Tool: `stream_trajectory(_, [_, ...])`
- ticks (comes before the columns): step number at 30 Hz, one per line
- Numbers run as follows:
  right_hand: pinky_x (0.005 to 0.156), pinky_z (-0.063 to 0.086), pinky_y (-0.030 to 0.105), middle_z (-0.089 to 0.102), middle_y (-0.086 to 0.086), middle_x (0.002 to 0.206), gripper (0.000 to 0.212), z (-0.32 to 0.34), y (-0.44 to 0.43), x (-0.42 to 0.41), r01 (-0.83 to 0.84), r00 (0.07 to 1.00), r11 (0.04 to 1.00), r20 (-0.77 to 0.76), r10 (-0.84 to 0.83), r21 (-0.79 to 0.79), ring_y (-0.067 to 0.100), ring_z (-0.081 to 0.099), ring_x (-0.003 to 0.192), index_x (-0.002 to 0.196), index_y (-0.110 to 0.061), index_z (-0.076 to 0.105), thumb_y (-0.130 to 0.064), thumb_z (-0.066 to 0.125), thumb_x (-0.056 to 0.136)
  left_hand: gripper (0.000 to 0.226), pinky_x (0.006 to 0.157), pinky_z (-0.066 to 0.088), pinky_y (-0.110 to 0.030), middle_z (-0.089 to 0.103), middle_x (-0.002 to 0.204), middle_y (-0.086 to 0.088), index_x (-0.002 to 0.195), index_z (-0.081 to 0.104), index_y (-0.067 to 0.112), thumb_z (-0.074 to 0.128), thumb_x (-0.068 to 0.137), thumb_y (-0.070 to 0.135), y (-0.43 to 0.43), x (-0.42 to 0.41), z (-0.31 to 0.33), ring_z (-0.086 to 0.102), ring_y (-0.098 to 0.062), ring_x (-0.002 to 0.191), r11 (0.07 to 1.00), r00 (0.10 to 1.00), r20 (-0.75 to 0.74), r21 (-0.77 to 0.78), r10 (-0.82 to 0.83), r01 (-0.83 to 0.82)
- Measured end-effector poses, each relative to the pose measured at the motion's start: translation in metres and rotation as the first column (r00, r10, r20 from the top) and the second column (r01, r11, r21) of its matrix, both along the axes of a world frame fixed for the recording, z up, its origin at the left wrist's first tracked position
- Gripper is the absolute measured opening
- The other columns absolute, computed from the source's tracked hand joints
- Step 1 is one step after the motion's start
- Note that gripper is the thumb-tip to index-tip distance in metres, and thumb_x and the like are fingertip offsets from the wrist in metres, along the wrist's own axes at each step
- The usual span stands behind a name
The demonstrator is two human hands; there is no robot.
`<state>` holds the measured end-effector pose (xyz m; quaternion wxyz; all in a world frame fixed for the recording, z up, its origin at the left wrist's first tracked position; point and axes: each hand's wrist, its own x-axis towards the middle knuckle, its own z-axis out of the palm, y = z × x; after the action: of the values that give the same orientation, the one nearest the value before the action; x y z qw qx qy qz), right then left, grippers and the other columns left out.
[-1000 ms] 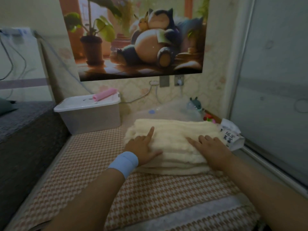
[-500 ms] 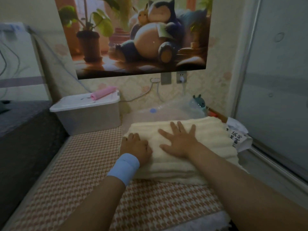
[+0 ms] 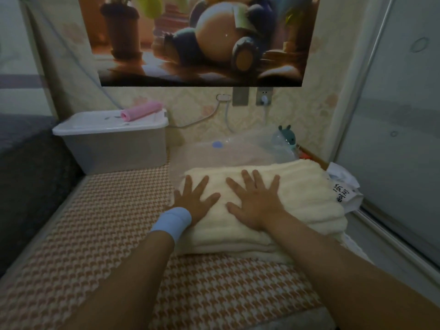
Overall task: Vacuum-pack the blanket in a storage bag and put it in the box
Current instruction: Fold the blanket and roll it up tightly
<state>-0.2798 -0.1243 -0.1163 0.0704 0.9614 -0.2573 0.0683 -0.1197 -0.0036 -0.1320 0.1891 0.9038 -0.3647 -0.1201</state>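
Pressing flat on the folded cream ribbed blanket [image 3: 297,201]: left hand [image 3: 194,198] and right hand [image 3: 254,203], palms down, fingers straight and spread, gripping nothing. Light blue wristband [image 3: 172,220] sat on the left wrist. The blanket lay on the orange-and-white houndstooth mat [image 3: 107,222], right of centre, not yet bagged. The clear plastic storage bag with a round blue valve [image 3: 238,148] lay just behind it, by the wall. The translucent grey plastic box with a white lid [image 3: 114,144] stood back left, lid on, with a pink rolled cloth [image 3: 141,111] on top. A crumpled white packet with black print [image 3: 345,189] sat at the blanket's right end. A small teal toy figure [image 3: 287,136] stood behind the bag.
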Motion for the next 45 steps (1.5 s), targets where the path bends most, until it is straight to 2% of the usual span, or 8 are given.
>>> stream_trajectory(5, [0.110, -0.008, 0.072, -0.007, 0.007, 0.166, 0.081, 0.005, 0.011, -0.022, -0.097, 0.990, 0.995, 0.101, 0.100, -0.033, 0.030, -0.009, 0.152, 0.155, -0.042, -0.005, -0.079, 0.013, 0.086, 0.096, 0.118, 0.017, -0.050, -0.007, 0.161, -0.001, 0.142, -0.002, 0.062, 0.044, 0.063, 0.090, 0.017, -0.001, 0.013, 0.004, -0.032, 0.148, 0.997, 0.986, -0.168, -0.069, 0.019, -0.031])
stream_trajectory(10, [0.107, -0.005, 0.076, -0.019, 0.015, 0.163, 0.121, -0.011, 0.017, -0.065, -0.256, 0.967, 0.944, -0.055, 0.250, -0.208, 0.039, -0.015, 0.150, 0.155, -0.031, -0.018, -0.087, 0.044, 0.068, 0.105, 0.117, 0.020, -0.049, -0.001, 0.161, -0.008, 0.145, -0.004, 0.054, 0.058, 0.065, 0.081, 0.016, -0.019, 0.028, 0.011, -0.036, 0.146, 0.991, 0.956, -0.284, -0.089, 0.073, -0.102])
stream_trajectory(17, [0.076, 0.047, 0.048, 0.061, 0.017, 0.123, 0.087, -0.008, 0.000, -0.085, -0.156, 0.956, 0.936, 0.188, 0.223, -0.317, 0.036, 0.061, 0.095, 0.148, -0.031, 0.037, -0.036, 0.078, 0.072, 0.097, 0.113, 0.024, -0.042, 0.011, 0.160, -0.004, 0.150, -0.002, 0.046, 0.060, 0.078, 0.067, 0.003, -0.040, 0.045, 0.021, -0.033, 0.144, 0.986, 0.950, -0.310, -0.150, 0.018, -0.067])
stream_trajectory(27, [0.100, 0.033, 0.046, 0.044, -0.003, 0.130, 0.071, 0.038, -0.039, -0.127, -0.077, 0.995, 0.993, 0.075, 0.071, 0.093, 0.022, 0.041, 0.121, 0.141, -0.047, 0.036, -0.078, 0.048, 0.079, 0.103, 0.115, 0.024, -0.051, 0.006, 0.160, -0.010, 0.148, -0.006, 0.049, 0.059, 0.072, 0.075, -0.031, -0.084, 0.037, 0.016, -0.037, 0.144, 0.995, 0.965, -0.245, -0.047, -0.091, 0.082])
stream_trajectory(31, [0.096, 0.035, 0.044, 0.060, 0.000, 0.125, 0.044, 0.054, -0.031, -0.093, 0.044, 0.979, 0.997, 0.197, -0.055, 0.060, 0.026, 0.055, 0.113, 0.129, -0.032, 0.047, -0.060, 0.038, 0.096, 0.098, 0.117, 0.019, -0.046, 0.000, 0.161, -0.008, 0.151, -0.008, 0.039, 0.051, 0.080, 0.072, -0.027, -0.077, 0.049, 0.008, -0.036, 0.146, 0.982, 0.978, -0.168, 0.115, -0.126, 0.147])
stream_trajectory(35, [0.111, 0.022, 0.052, 0.050, 0.004, 0.137, 0.052, 0.072, -0.040, -0.056, 0.074, 0.989, 0.997, 0.128, -0.073, 0.000, 0.027, 0.041, 0.132, 0.136, -0.034, 0.048, -0.059, 0.052, 0.090, 0.083, 0.114, -0.004, -0.062, -0.027, 0.156, -0.011, 0.152, -0.002, 0.035, 0.032, 0.087, 0.073, -0.042, -0.078, 0.079, -0.023, -0.038, 0.143, 0.903, 0.963, 0.233, 0.429, -0.134, 0.022])
stream_trajectory(38, [0.115, 0.007, 0.062, 0.015, 0.005, 0.163, 0.070, 0.071, -0.046, -0.039, 0.075, 0.990, 0.979, 0.101, -0.095, 0.187, 0.027, 0.010, 0.150, 0.153, -0.043, 0.019, -0.071, 0.038, 0.091, 0.068, 0.111, -0.009, -0.065, -0.027, 0.157, -0.003, 0.151, 0.000, 0.041, 0.026, 0.092, 0.062, -0.059, -0.072, 0.080, -0.026, -0.031, 0.143, 0.965, 0.889, 0.422, 0.254, -0.175, 0.069])
stream_trajectory(45, [0.107, -0.009, 0.076, -0.010, -0.001, 0.166, 0.071, 0.039, -0.028, -0.014, 0.234, 0.946, 0.951, -0.275, -0.174, 0.204, 0.033, -0.011, 0.152, 0.153, -0.050, -0.003, -0.078, 0.013, 0.090, 0.079, 0.119, 0.004, -0.052, -0.011, 0.161, 0.004, 0.151, 0.008, 0.040, 0.004, 0.079, 0.071, -0.059, -0.042, 0.010, -0.007, -0.033, 0.148, 0.949, 0.961, 0.081, 0.199, -0.264, 0.244])
